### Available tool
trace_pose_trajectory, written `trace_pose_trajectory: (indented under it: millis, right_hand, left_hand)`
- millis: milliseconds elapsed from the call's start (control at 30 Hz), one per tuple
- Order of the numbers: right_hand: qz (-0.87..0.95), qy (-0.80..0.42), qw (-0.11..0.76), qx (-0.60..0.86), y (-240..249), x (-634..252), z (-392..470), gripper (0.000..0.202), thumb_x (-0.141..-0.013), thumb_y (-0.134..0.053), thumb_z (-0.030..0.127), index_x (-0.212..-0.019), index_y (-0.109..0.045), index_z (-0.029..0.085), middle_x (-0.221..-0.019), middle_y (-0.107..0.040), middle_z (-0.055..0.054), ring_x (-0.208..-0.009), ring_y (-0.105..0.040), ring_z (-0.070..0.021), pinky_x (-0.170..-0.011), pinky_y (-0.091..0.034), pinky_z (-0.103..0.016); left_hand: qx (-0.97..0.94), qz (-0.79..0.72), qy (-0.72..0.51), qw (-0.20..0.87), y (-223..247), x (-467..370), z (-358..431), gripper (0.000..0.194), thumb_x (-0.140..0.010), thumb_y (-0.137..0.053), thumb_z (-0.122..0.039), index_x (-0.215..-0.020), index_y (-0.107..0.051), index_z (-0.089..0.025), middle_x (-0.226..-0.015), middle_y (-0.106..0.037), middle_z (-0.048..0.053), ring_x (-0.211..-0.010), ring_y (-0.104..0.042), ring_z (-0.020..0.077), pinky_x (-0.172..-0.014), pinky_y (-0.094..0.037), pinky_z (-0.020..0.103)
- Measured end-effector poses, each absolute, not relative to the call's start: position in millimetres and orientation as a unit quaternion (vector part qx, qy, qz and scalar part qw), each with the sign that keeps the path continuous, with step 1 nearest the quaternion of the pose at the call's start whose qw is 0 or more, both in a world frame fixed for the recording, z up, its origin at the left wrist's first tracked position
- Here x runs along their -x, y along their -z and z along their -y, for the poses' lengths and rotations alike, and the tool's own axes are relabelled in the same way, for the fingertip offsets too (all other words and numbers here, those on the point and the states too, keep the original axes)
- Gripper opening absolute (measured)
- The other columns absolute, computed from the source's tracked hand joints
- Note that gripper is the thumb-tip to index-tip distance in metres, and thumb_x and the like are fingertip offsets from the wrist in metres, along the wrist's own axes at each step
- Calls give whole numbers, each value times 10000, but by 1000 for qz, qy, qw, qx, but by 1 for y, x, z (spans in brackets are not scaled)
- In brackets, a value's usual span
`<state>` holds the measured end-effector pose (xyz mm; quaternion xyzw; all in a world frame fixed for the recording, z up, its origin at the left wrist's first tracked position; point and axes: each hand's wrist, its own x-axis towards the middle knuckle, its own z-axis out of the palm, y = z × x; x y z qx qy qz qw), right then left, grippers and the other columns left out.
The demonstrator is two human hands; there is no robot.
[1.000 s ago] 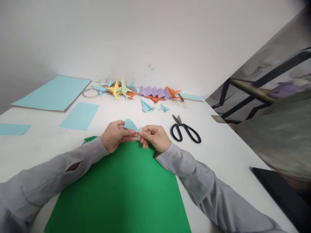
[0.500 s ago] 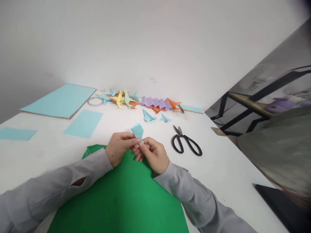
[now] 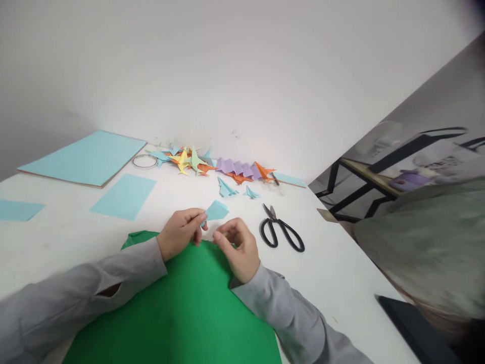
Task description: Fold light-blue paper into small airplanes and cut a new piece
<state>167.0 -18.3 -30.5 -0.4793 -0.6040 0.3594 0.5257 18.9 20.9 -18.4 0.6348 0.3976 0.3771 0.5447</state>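
Note:
My left hand [image 3: 182, 232] pinches a small folded piece of light blue paper [image 3: 216, 210] between thumb and fingers. The paper's wide end points right, above the table. Apart from it, just to the lower right, is my right hand [image 3: 239, 248]. Its fingers are curled and the thumb tip lies close to the forefinger, with nothing visible between them. Both hands are over the far edge of a green cloth [image 3: 182, 303]. Scissors with black handles [image 3: 281, 227] lie right of my right hand. Two small folded blue paper figures [image 3: 226, 187] rest beyond my hands.
Several folded paper figures in yellow, green and orange [image 3: 185, 161] lie along the wall, beside a pleated purple paper [image 3: 235, 167]. A tape ring [image 3: 144, 161], a blue paper stack [image 3: 85, 157] and blue sheets [image 3: 124, 196] are at left. A person's sleeve or clothing [image 3: 424, 242] shows at right.
My right hand has let go of the folded paper and moved slightly away. In my left hand the paper has turned, its wide end swinging rightward. The view has shifted a little right.

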Motion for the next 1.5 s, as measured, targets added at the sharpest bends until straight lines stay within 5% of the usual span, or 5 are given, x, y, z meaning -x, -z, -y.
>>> trace_pose_trajectory:
  millis: [233, 367, 600, 867, 1500]
  right_hand:
    - [563, -321, 587, 485, 39, -169, 11, 220, -712, -629, 287, -833, -459, 218, -779, -464, 12, -686, -499, -122, -479, -423, -205]
    - [591, -291, 576, 483, 41, -172, 8, 116, -732, -613, 297, -750, -556, 199, -835, -470, -25, -747, -504, -145, -502, -440, -227]
    - [599, -288, 582, 469, 41, -174, 4, 48, -653, -699, 230, -686, -666, 218, -1011, -507, -57, -996, -506, -204, -850, -419, -368]
    - [590, -339, 574, 456, 36, -175, 5, 103, -697, -656, 234, -598, -663, 205, -808, -613, -33, -773, -576, -167, -732, -433, -325]
    - [519, -425, 605, 428, 39, -174, 4, 24, -658, -698, 233, -647, -717, 222, -790, -667, -26, -779, -599, -171, -709, -458, -310]
  left_hand:
    - [-809, -359, -344, 313, 21, -14, -27, 229, -830, -404, -267, -789, -605, -166, -684, -589, 6, -675, -544, 130, -657, -413, 239]
    - [-787, -372, -346, 350, 27, -14, -25, 262, -829, -425, -266, -1046, -528, -161, -734, -634, 3, -678, -581, 130, -658, -440, 236]
    - [-805, -360, -355, 309, 25, -13, -23, 180, -825, -449, -251, -837, -604, -160, -753, -658, 9, -674, -583, 121, -638, -445, 220]
    - [-813, -336, -364, 306, 27, -13, -22, 266, -818, -466, -240, -1048, -580, -173, -939, -676, 35, -815, -618, 145, -746, -468, 244]
    - [-710, -336, -402, 470, 28, -17, -23, 129, -724, -585, -227, -797, -646, -140, -739, -708, 45, -699, -653, 158, -677, -517, 279]
